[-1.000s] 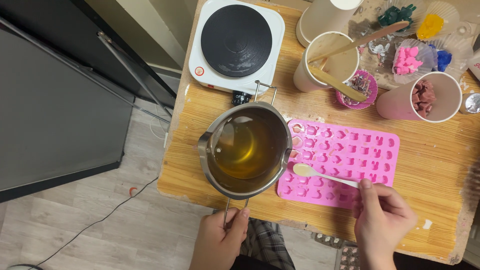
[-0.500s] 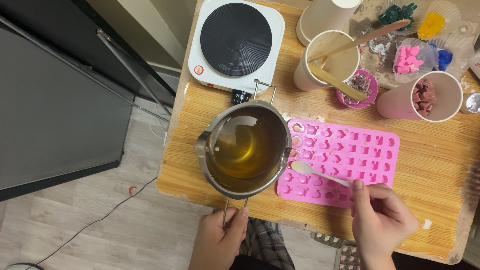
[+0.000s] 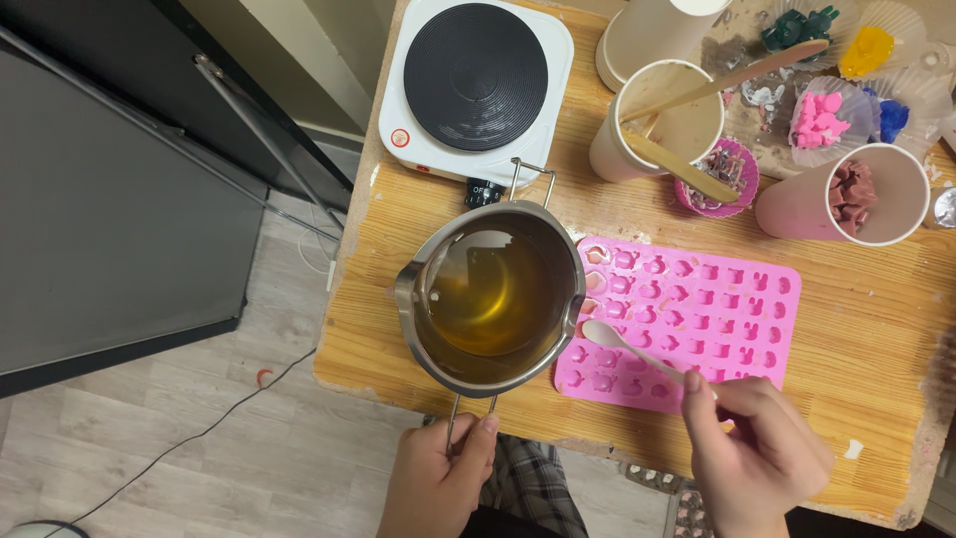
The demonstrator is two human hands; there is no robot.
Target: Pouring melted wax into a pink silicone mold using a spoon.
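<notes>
At the lower middle of the frame, the wire handle of a small metal melting pot (image 3: 490,297) is gripped by the left hand (image 3: 435,482), fingers closed around it. The pot sits at the centre of the frame, partly over the left edge of a pink silicone mould (image 3: 697,319), and is filled with clear amber liquid. At the lower right, a white spoon (image 3: 627,349) is pinched between the narrowed fingers of the right hand (image 3: 759,460), its bowl held just beside the pot's rim, over the mould's left cavities. Compared with a second ago, the spoon's bowl has been drawn a little lower and closer to the pot's spout, and the right hand has been shifted slightly leftward; the pot has hardly been moved, and its tilt cannot be told from above. The liquid is seen only in the pot; whether any cavity is wet cannot be told. Along the top of the frame, unchanged, are a white hot plate (image 3: 476,80), a paper cup with wooden sticks (image 3: 669,118), a pink cup (image 3: 846,195) holding dark pieces, and paper cases of coloured bits, all on a wooden table (image 3: 876,329).
</notes>
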